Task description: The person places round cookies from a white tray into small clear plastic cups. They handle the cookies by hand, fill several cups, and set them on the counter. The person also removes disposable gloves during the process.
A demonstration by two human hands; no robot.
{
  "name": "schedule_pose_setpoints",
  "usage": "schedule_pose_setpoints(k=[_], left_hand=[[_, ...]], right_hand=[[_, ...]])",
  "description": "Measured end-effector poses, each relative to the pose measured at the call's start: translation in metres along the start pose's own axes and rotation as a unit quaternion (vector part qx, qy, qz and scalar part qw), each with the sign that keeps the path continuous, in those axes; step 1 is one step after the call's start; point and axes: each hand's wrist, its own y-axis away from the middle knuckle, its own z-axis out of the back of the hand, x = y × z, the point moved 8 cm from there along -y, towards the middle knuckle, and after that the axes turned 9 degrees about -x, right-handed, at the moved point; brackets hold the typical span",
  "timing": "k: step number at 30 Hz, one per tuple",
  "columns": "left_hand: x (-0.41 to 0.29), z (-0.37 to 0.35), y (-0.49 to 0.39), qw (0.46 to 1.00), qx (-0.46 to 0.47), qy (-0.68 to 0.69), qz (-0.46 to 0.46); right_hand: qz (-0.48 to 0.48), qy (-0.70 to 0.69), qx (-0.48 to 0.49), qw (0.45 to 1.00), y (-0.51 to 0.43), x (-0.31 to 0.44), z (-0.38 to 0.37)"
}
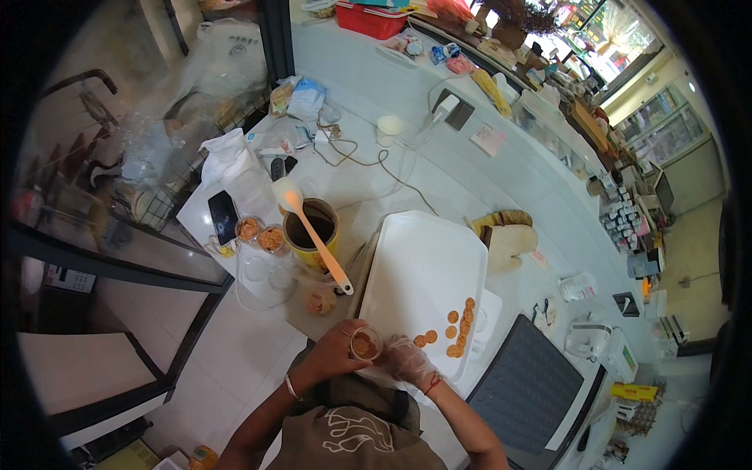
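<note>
My left hand [333, 351] grips a small clear plastic cup [365, 343] that holds round brown wafers. Beside the cup's right side is my right hand [406, 359], in a thin clear glove; its fingertips are partly hidden, and I cannot tell whether they pinch anything. Both hands are over the near edge of a white tray [411, 264]. On the tray's right part lie several thin round brown wafers [464, 326], some overlapping in a row, a few apart. Two filled clear cups [271, 238] stand farther left, next to a yellow canister [317, 252].
A spatula [320, 244] with an orange handle lies across the canister. Left of it are a phone [222, 217] and a white bag [238, 164]. Oven mitts [511, 241] rest beyond the tray, and a dark ridged mat [529, 388] lies to the right. A cable [385, 161] crosses the back.
</note>
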Motion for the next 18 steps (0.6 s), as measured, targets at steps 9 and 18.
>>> schedule_pose_setpoints(k=[9, 18], left_hand=[[-0.006, -0.012, -0.008, 0.999, -0.007, -0.044, -0.028], [-0.048, -0.047, -0.037, 0.986, -0.004, -0.046, -0.159]], right_hand=[[-0.181, -0.399, -0.117, 0.891, 0.007, -0.072, 0.045], [-0.129, -0.471, -0.254, 0.835, 0.000, 0.023, 0.130]])
